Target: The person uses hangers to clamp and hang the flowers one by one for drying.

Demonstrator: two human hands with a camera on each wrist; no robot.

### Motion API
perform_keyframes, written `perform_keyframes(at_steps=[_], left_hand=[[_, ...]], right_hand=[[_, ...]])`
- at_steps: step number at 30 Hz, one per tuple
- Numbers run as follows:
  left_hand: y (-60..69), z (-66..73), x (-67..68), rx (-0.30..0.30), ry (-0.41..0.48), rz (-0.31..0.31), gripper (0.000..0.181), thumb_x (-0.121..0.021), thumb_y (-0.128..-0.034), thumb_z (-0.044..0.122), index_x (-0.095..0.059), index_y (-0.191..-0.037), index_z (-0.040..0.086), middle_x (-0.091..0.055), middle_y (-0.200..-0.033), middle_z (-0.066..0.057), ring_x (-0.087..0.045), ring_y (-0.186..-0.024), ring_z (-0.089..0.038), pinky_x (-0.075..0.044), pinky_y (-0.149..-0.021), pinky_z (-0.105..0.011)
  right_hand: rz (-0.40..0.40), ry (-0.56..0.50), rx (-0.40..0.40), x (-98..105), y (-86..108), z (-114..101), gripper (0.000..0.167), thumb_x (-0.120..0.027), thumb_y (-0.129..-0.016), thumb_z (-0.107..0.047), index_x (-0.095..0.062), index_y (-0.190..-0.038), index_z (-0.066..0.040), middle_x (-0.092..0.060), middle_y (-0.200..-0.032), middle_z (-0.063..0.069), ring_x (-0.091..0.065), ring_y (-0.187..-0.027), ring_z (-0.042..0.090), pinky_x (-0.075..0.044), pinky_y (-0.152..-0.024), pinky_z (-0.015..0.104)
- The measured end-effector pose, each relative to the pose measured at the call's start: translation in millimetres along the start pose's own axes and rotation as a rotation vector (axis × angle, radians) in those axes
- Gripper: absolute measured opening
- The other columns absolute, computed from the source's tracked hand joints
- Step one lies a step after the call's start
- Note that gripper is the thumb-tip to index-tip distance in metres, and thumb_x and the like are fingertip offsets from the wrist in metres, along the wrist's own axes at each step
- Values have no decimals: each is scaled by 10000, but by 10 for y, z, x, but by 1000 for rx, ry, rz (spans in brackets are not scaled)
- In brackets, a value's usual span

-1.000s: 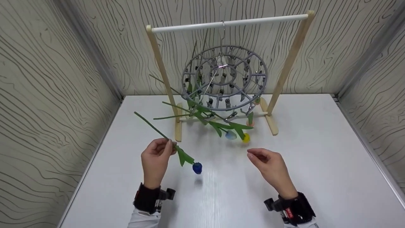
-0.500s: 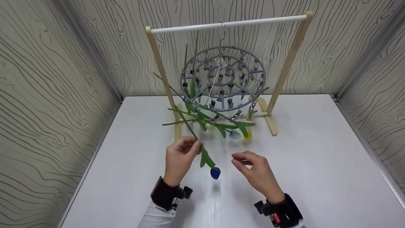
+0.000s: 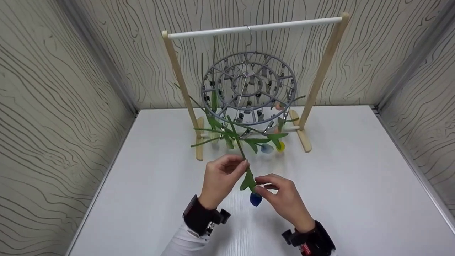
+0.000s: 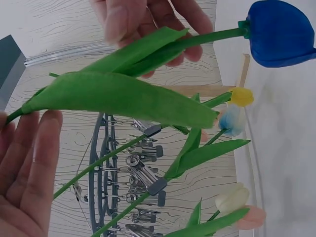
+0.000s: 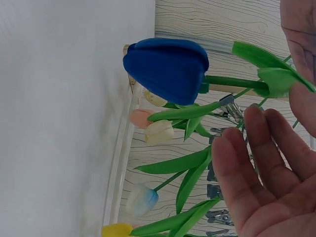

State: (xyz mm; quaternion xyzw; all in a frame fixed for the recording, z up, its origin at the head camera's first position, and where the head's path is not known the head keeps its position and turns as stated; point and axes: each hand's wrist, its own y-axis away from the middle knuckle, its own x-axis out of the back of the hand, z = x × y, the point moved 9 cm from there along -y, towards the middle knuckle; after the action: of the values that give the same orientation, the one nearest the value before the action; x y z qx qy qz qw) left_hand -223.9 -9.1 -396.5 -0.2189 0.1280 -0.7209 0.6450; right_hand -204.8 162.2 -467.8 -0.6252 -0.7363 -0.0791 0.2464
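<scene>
My left hand [image 3: 225, 176] pinches the green stem of a dark blue artificial tulip [image 3: 256, 199], above its leaves. The tulip slants over the table, bloom toward me and stem end pointing to the hanger. Beside the bloom is my right hand [image 3: 284, 197], thumb and fingers apart. In the right wrist view its fingers [image 5: 264, 153] lie below the stem with a gap, the thumb near a leaf; whether they touch the tulip is hard to tell. The left wrist view shows the blue bloom [image 4: 281, 37] and a broad leaf [image 4: 123, 98] across the foreground.
A round grey clip hanger [image 3: 256, 123] hangs from the white bar [image 3: 295, 24] of a wooden stand. Its clips hold several tulips, among them a yellow one [image 3: 280, 146], a pale blue one [image 3: 266, 148] and a white one [image 4: 232, 197]. Patterned walls enclose the white table [image 3: 355, 170].
My left hand has carried the blue tulip to the right, its stem swinging more upright. My right hand has moved left and now meets the bloom. The hanger has turned slightly.
</scene>
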Motion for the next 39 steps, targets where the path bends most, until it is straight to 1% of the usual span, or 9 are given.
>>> perform_keyframes(at_steps=[6,10,13,18,21,24,29,35,39], left_hand=[[-24,51,-44,-21,-5,-8,104,-759,-939,125,-754,-968,25,-780,-878,-46,-749,-758,-166,-614,-698,-317],[-30,54,-63,-19,-22,-17,130,-762,-939,141,-759,-990,21,-779,-896,-52,-744,-764,-158,-611,-702,-311],[-23,18,-84,5,-48,-42,193,-769,-936,175,-763,-1061,28,-778,-953,-50,-742,-823,-148,-607,-744,-303],[30,-101,-140,67,-94,-110,321,-775,-932,225,-743,-1193,42,-772,-1052,-43,-728,-955,-141,-588,-840,-295],[77,-174,-166,103,-101,-133,331,-773,-934,229,-741,-1209,47,-768,-1066,-39,-719,-966,-143,-581,-853,-299],[112,-221,-186,124,-98,-140,311,-767,-940,230,-749,-1198,59,-766,-1056,-31,-706,-958,-140,-575,-855,-312],[117,-224,-191,116,-86,-117,243,-744,-958,227,-762,-1144,71,-765,-1016,-19,-696,-920,-141,-572,-838,-331],[105,-193,-187,81,-81,-90,171,-746,-957,221,-777,-1068,95,-761,-967,-6,-691,-872,-131,-574,-810,-317],[111,-166,-189,58,-76,-86,150,-749,-955,218,-779,-1042,99,-760,-946,-4,-689,-857,-129,-571,-803,-312]], right_hand=[[-6,9,41,-28,4,-21,160,-774,-924,-171,-782,-1082,-192,-737,-992,-142,-689,-948,89,-583,-847,317],[6,15,51,-23,10,-42,139,-773,-923,-149,-789,-1056,-187,-735,-959,-137,-676,-897,75,-570,-828,289],[23,8,45,-5,16,-55,125,-769,-931,-179,-790,-1053,-202,-739,-949,-117,-672,-875,76,-561,-816,265],[55,-22,37,34,20,-71,117,-762,-936,-183,-788,-1044,-217,-731,-928,-120,-666,-846,82,-559,-800,251],[63,-33,48,45,23,-91,121,-762,-934,-167,-787,-1041,-215,-727,-930,-128,-667,-842,81,-562,-798,253],[69,-39,57,49,28,-103,122,-762,-934,-165,-786,-1040,-222,-726,-931,-129,-669,-840,76,-561,-797,252],[50,-49,61,19,27,-82,121,-758,-940,-178,-785,-1042,-237,-736,-945,-113,-679,-856,78,-563,-794,253],[-2,-46,70,-12,19,-45,130,-752,-946,-183,-782,-1066,-225,-741,-982,-115,-691,-902,85,-576,-822,265],[-12,-24,36,95,-9,23,149,-768,-934,-206,-780,-1081,-218,-751,-1021,-93,-696,-959,97,-577,-845,284]])
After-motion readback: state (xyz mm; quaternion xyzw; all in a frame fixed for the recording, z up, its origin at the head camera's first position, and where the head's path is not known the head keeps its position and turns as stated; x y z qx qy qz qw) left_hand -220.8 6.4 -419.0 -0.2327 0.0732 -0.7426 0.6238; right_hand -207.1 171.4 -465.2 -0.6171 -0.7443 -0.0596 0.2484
